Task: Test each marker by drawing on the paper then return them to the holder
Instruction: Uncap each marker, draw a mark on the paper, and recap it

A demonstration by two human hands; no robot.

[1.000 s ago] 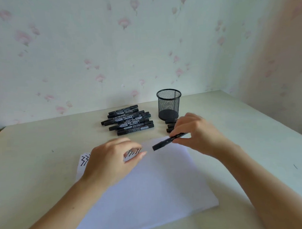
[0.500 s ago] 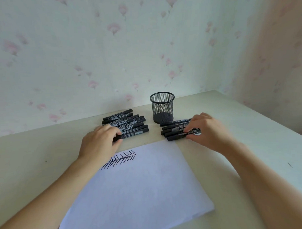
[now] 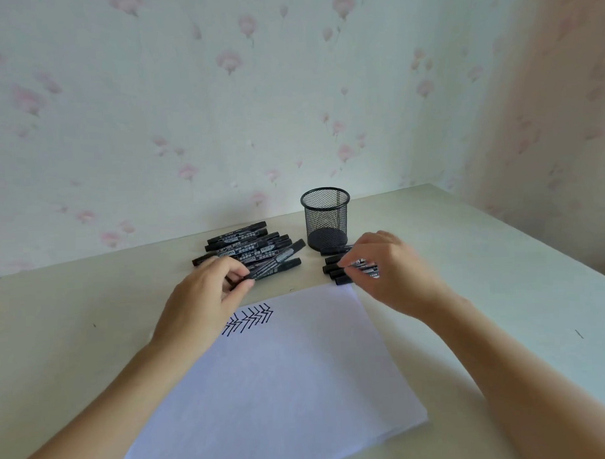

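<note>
A single head-worn camera looks forward and down across the table (image 3: 466, 258) from the person's own seat, close enough that both forearms enter from the near edge. The wide lens takes in the paper (image 3: 282, 384) near the centre, the mesh holder (image 3: 325, 218) further off, and the flowered wallpaper (image 3: 221, 94) behind (its corner bends at the far right). No second view shares the scene.

The black markers (image 3: 248, 246) left of the mesh holder carry white label print, but it is too small and blurred to read. The paper (image 3: 282, 377) bears only drawn black zigzag strokes (image 3: 250, 319) near its far left corner, no letters or numbers.
</note>
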